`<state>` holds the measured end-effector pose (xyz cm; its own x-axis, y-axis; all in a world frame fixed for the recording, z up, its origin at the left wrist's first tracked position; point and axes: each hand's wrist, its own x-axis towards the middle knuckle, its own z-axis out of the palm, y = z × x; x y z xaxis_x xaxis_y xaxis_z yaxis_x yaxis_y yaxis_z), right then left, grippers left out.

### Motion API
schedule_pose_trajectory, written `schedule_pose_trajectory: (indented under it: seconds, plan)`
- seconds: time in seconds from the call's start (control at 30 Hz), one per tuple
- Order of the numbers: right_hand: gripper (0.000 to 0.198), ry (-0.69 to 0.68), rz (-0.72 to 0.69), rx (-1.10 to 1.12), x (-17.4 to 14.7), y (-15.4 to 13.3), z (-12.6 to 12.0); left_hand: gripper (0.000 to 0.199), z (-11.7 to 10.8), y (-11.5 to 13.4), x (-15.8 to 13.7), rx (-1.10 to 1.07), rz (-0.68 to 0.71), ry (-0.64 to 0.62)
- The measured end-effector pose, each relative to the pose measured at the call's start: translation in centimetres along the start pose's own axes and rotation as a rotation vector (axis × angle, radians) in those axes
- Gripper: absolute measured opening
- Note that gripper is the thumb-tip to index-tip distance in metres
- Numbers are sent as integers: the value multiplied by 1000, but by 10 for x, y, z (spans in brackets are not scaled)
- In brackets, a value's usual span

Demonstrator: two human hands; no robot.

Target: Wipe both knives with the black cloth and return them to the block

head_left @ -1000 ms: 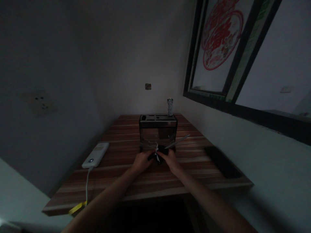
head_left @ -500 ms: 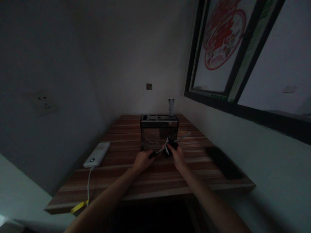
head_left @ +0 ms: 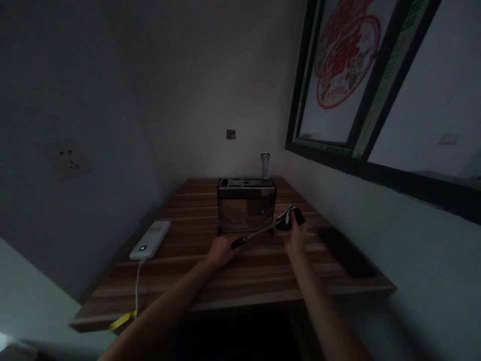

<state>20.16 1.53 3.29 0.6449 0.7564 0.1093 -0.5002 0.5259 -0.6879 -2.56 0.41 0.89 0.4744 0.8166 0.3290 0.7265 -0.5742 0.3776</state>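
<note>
My left hand (head_left: pixel 221 251) is closed around the black handle of a long, thin tool (head_left: pixel 259 232). Its pale, narrow shaft slants up to the right; I cannot make out whether it is a blade or a rod. My right hand (head_left: pixel 296 235) pinches a black cloth (head_left: pixel 283 222) with white markings, bunched at the far end of the shaft. The cloth hides the tool's tip. Both hands are just above the table, in front of a clear-sided tank with a black frame (head_left: pixel 247 192).
The striped wooden table (head_left: pixel 195 213) meets walls at the back and sides. A white power bank (head_left: pixel 151 240) with a cable lies left, a dark phone-like slab (head_left: pixel 346 252) right. A silvery cylinder (head_left: pixel 265 166) stands behind the tank. A framed window (head_left: pixel 338 145) is at right.
My right hand has slid the black cloth to the right and slightly up along the shaft, baring its middle and covering the tip. My left hand has barely moved.
</note>
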Motion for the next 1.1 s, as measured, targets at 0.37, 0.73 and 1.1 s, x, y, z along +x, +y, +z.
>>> schedule_pose_trajectory:
  seconds: [0.37, 0.73, 1.1]
  plan:
    - [39, -27, 34, 33, 4, 3, -5, 30, -3, -2, -4, -2, -7, -18]
    - [36, -578, 331, -338, -48, 43, 0, 35, -1, -4, -4, -1, -36, -7]
    - [48, -548, 197, -468, -53, 52, -4, 44, -3, 0, -3, -20, 3, -44]
